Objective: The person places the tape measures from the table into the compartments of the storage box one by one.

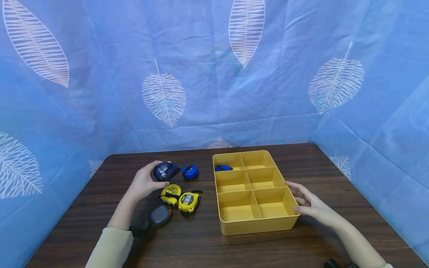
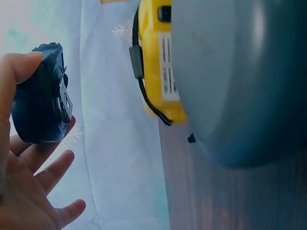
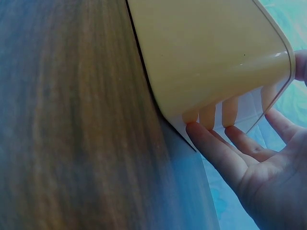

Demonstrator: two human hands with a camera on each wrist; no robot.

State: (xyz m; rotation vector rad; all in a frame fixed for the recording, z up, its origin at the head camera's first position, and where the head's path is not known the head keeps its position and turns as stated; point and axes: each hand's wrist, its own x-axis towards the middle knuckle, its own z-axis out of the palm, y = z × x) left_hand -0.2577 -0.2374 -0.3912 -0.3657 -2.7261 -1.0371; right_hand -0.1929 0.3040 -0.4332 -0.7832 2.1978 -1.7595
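My left hand (image 1: 145, 182) pinches a dark blue tape measure (image 1: 165, 171) between thumb and fingers. The left wrist view shows the tape measure's dark case (image 2: 41, 103) and its metal end hook. Right of it sits a smaller blue tape measure (image 1: 190, 172), and nearer lie two yellow tape measures (image 1: 171, 195). Over at the yellow divided box (image 1: 256, 225), my right hand (image 1: 310, 204) rests its fingertips on the outer side wall. Its thumb lies at the rim near the front corner. Inside the box's back left compartment is another blue tape measure (image 1: 223, 168).
A dark grey tape measure (image 1: 161, 216) lies near my left wrist and looms large in the left wrist view. The dark wooden table (image 1: 187, 249) ends at a blue leaf-patterned cloth (image 1: 207, 93) behind and at both sides.
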